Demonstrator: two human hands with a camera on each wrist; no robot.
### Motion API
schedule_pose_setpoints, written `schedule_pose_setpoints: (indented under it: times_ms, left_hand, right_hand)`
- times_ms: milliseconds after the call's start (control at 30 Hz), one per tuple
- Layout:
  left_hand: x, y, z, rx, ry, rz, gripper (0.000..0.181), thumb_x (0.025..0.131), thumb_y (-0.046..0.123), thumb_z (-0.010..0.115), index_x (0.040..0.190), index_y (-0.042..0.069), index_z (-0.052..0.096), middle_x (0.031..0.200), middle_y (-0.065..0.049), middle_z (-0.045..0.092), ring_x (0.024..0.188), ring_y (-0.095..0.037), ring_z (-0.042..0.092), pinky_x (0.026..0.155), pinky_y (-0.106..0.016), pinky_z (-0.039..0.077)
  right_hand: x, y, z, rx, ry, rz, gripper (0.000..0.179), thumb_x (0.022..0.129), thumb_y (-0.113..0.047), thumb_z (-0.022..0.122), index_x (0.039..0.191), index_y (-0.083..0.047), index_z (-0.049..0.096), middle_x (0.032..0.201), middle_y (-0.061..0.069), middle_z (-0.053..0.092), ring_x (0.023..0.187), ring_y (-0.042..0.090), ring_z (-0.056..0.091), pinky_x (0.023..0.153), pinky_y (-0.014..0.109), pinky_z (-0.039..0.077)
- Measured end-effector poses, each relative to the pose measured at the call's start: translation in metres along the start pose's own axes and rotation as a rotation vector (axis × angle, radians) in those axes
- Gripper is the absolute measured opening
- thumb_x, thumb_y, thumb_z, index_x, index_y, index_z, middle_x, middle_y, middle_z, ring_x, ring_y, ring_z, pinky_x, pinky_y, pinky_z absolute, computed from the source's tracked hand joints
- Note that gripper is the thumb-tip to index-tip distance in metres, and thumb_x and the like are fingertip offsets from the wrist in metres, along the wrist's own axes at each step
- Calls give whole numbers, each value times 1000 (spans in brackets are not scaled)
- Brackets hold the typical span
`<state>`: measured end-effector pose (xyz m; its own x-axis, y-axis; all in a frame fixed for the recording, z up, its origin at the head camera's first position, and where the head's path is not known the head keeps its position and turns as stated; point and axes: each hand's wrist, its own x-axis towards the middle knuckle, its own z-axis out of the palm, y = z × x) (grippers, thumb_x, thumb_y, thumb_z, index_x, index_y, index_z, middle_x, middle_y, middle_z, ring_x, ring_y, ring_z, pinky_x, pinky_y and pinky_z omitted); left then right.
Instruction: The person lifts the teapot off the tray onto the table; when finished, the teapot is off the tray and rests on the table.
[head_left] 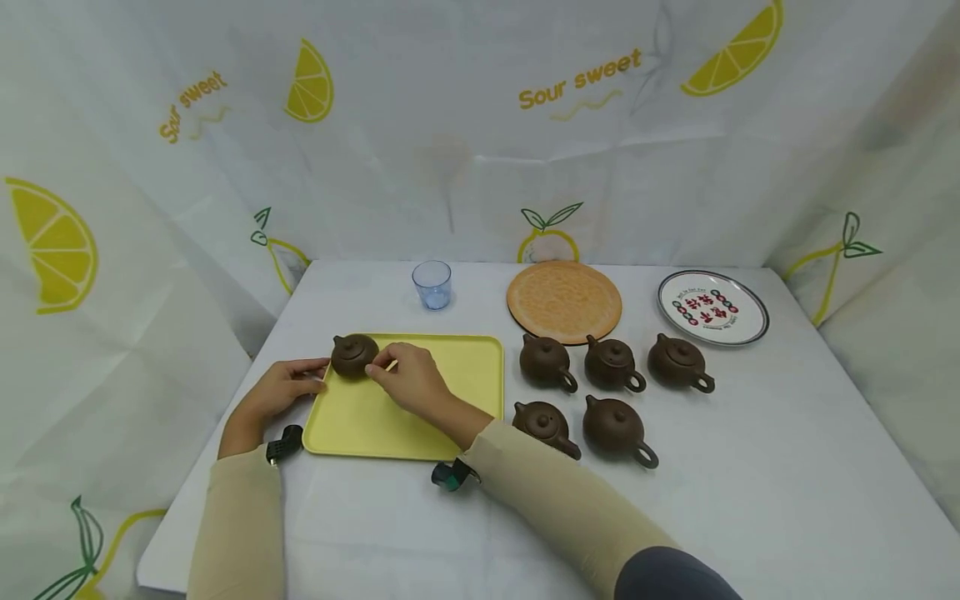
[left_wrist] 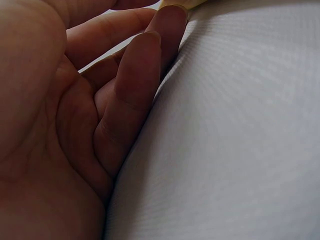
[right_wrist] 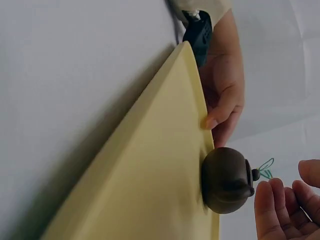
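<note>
A dark brown clay teapot (head_left: 354,356) with a knobbed lid sits upright in the far left corner of the yellow tray (head_left: 390,433). My right hand (head_left: 408,379) is beside the teapot's right side. In the right wrist view, the teapot (right_wrist: 225,181) stands on the tray, and my right fingers (right_wrist: 270,212) are straight, with the thumb apart and nothing between them. My left hand (head_left: 281,387) holds the tray's left edge, its thumb over the rim and fingers outside it. In the left wrist view, the left fingers (left_wrist: 137,75) rest low against the white tabletop.
Right of the tray stand several similar teapots (head_left: 612,364) in two rows. Behind them are a round wooden-looking board (head_left: 564,302) and a white plate (head_left: 712,308) with red print. A clear blue glass (head_left: 432,286) stands behind the tray. Fruit-printed white curtains (head_left: 420,167) surround the table.
</note>
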<state>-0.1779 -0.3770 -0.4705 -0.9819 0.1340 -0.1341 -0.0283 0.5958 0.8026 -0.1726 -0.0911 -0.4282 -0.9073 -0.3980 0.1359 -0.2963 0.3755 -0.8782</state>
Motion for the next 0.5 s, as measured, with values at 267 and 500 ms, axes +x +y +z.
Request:
schedule_pose_setpoints:
  times_ms: [267,500]
  left_hand:
    - [4,-2,0,-23,12,-4,54,83,14,76,132,-2,59,115,-18,64,94,-3,57,80,-15,43]
    - [2,-4,0,-2,11,-7,54,83,16,76,132,-1,59,115,-17,65,95,-5,56,81,-16,42]
  right_hand:
    - [25,17,6,-105,-10,146,23,91,-40,67,92,-16,68,89,-7,62,70,10,55,58,25,45]
    - [30,22,20,-52,-63,191,22,93,-35,65,94,-13,69,79,-7,62,63,8,57,56,25,45]
